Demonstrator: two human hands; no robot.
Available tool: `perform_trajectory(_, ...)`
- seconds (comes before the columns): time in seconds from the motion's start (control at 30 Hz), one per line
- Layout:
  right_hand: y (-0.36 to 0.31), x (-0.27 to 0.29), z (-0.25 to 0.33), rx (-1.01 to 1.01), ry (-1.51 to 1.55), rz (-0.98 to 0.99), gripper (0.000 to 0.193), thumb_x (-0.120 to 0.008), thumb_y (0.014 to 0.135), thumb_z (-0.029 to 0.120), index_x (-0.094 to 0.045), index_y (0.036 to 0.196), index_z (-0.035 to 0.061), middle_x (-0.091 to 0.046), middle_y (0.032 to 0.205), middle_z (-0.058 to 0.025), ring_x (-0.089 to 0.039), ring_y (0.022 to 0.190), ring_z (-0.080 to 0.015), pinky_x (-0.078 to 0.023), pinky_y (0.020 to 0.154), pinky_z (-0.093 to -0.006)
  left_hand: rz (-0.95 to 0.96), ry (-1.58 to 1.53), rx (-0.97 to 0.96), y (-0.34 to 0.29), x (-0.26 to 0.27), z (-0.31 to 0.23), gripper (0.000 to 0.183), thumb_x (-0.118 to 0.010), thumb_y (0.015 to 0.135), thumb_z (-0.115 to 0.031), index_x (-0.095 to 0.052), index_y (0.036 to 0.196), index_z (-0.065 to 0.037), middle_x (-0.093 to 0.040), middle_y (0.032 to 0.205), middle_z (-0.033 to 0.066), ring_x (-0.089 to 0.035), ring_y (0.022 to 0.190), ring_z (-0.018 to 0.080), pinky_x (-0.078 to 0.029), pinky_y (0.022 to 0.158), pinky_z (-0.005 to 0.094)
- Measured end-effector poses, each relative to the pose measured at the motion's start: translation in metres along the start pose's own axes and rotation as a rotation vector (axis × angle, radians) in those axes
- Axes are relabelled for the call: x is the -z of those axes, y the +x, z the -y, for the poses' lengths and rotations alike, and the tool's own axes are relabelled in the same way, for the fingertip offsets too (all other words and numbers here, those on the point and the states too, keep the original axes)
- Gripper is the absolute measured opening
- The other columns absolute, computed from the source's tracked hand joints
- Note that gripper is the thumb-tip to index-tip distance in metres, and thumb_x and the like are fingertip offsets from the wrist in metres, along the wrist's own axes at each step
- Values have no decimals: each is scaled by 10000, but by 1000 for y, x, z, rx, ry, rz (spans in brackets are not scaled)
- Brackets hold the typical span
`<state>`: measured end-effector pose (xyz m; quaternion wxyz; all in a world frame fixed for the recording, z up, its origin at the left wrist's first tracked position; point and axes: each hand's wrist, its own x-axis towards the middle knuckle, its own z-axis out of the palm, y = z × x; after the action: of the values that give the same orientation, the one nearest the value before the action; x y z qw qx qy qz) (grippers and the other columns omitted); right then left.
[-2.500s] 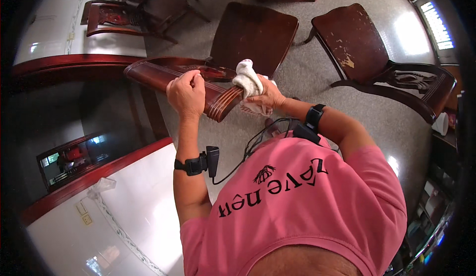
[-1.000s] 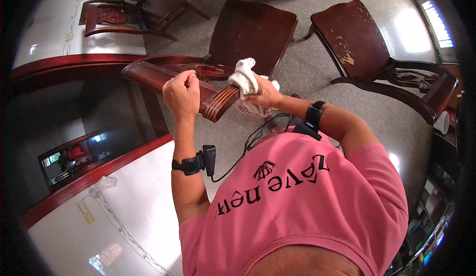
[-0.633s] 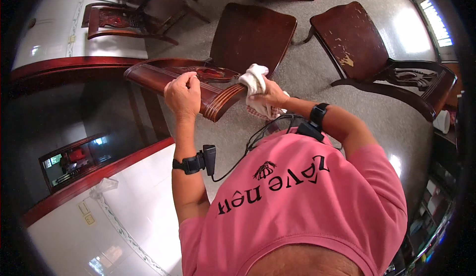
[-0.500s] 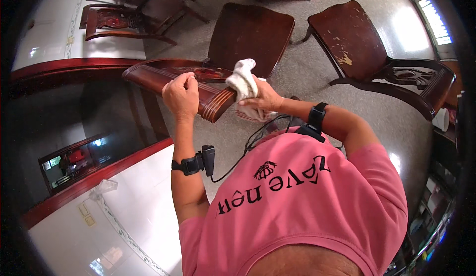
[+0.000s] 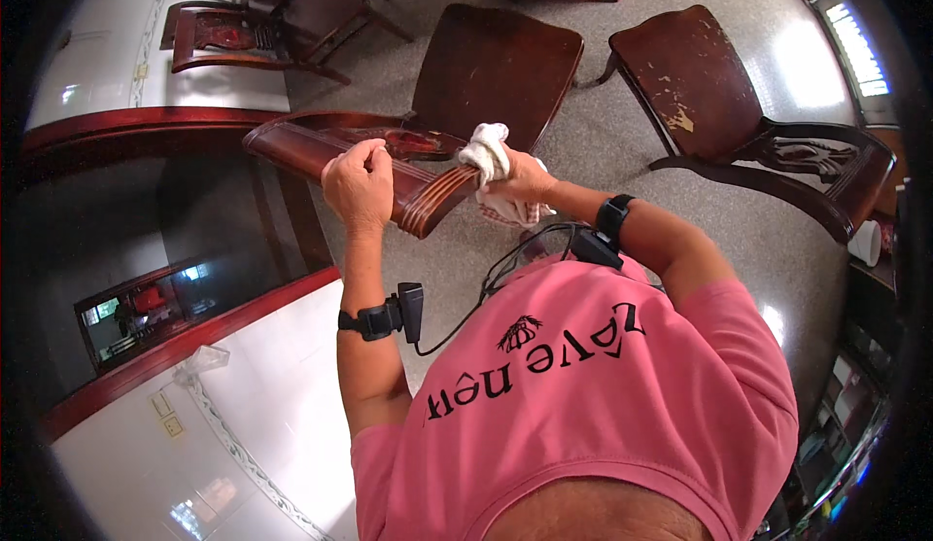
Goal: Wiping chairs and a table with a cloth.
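Right hand (image 5: 525,177) closed round white cloth (image 5: 489,152), cloth against right end of dark wooden chair (image 5: 498,72)'s backrest (image 5: 296,145); left hand (image 5: 360,186) over backrest's near edge, fingers curled, grip cannot be told

Middle chair (image 5: 496,74), right chair (image 5: 685,84), two far-left chairs (image 5: 225,35): I count four in sight. Left hand (image 5: 360,186), right hand (image 5: 526,177): two. Cloth (image 5: 488,150): one. Wristbands (image 5: 377,323): two. Wall plates (image 5: 172,426), near left: two.

We look steeply down from the wearer's head through one fisheye — pink shirt (image 5: 593,395) closest, left hand (image 5: 360,189) and right hand (image 5: 525,180) just beyond
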<state>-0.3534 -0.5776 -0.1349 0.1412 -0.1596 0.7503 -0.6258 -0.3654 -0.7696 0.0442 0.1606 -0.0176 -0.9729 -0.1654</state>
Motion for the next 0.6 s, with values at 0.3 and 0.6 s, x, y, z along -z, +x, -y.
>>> perform_trajectory(0.3, -11, 12, 30, 139, 76, 43, 608, -701, 639, 263, -422, 1143, 68, -545, 1011, -141, -533, 935, -261, -401, 838, -344, -9, -25, -11, 0, 0, 2, 170, -526, 731, -178, -660, 765, -79, -635, 731, 96, -587, 693, 250, -420, 740, 349)
perform_trajectory(0.6, -6, 3, 39, 132, 71, 7, 663, -630, 632, 259, -344, 1202, 74, -508, 1055, -179, -510, 972, -328, -399, 851, -373, -8, -13, -7, 1, 0, -2, 168, -528, 729, -173, -662, 771, -81, -632, 715, 90, -585, 697, 254, -422, 736, 351)
